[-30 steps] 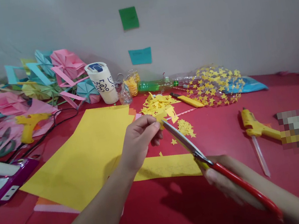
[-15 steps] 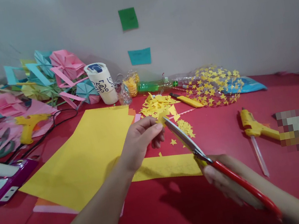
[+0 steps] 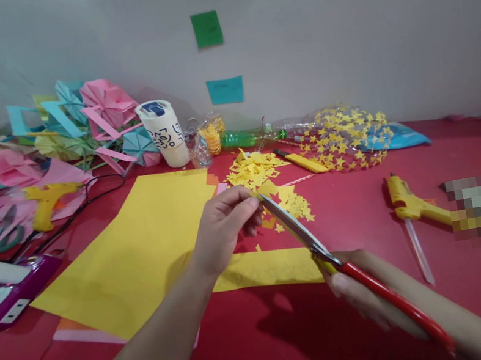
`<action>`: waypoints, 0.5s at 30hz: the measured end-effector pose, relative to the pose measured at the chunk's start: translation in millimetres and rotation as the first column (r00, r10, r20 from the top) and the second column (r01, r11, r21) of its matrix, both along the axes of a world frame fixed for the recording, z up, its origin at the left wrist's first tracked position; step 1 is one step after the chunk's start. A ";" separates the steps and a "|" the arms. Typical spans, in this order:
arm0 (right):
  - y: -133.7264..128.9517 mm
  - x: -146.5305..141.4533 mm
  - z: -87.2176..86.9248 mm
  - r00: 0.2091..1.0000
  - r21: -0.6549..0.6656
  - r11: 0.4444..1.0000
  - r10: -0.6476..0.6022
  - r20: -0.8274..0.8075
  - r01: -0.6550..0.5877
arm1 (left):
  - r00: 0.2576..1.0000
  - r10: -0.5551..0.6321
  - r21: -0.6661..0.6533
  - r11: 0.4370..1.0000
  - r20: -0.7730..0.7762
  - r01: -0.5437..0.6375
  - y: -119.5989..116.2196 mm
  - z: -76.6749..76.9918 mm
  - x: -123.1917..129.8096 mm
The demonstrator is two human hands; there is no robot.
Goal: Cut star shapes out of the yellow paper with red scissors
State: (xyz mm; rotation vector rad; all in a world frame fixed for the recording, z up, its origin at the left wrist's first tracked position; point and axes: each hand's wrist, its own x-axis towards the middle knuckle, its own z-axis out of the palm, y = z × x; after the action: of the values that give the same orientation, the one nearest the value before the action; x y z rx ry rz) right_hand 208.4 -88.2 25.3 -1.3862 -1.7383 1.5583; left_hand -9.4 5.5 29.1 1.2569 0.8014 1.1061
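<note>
My left hand (image 3: pixel 232 222) pinches a small piece of yellow paper (image 3: pixel 256 194) between thumb and fingers. Gripped in my right hand (image 3: pixel 367 291) is a pair of red-handled scissors (image 3: pixel 295 226), whose blade tips meet the paper right at my left fingertips. Below the blades a yellow paper strip (image 3: pixel 265 268) with faint pencil marks lies on the table. Behind the scissors sit a little heap of cut yellow stars (image 3: pixel 299 204) and a larger pile of yellow paper scraps (image 3: pixel 252 168).
Large yellow sheets (image 3: pixel 151 251) cover the left-centre of the red table (image 3: pixel 250 339). A white tumbler (image 3: pixel 165 134), paper flowers (image 3: pixel 108 104) and a yellow glue gun (image 3: pixel 43 205) stand left. Farther right are a yellow cutter (image 3: pixel 307 162), a star-covered bottle (image 3: pixel 344 137) and another glue gun (image 3: pixel 405 200).
The scissor tips have moved slightly left, closer to my left fingertips. A yellow scrap with a star-shaped hole now shows beside the blades. My left hand has barely moved.
</note>
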 end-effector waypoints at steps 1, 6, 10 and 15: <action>-0.1 0.3 0.2 1.000 0.004 1.000 0.004 -0.001 -0.004 | 1.000 0.006 0.002 1.000 -0.011 -0.006 0.0 0.0 -0.3; 0.5 1.0 1.3 1.000 0.000 1.000 0.011 0.026 -0.011 | 0.998 0.031 0.032 0.999 -0.058 -0.029 0.1 -0.1 -1.4; 1.2 0.8 0.9 0.999 -0.029 0.999 -0.021 0.047 0.022 | 0.996 0.040 0.043 0.998 -0.085 -0.037 0.3 -0.7 -1.5; 0.9 -0.3 3.0 0.998 -0.061 0.998 -0.033 0.046 0.036 | 0.996 0.038 0.018 0.999 -0.083 -0.037 0.8 -1.5 -1.5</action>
State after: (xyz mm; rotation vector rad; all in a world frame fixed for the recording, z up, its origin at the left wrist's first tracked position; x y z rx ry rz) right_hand 208.1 -87.3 28.3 -1.4836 -1.6964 1.5860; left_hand -10.9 6.4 27.6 1.3134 0.8833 1.0982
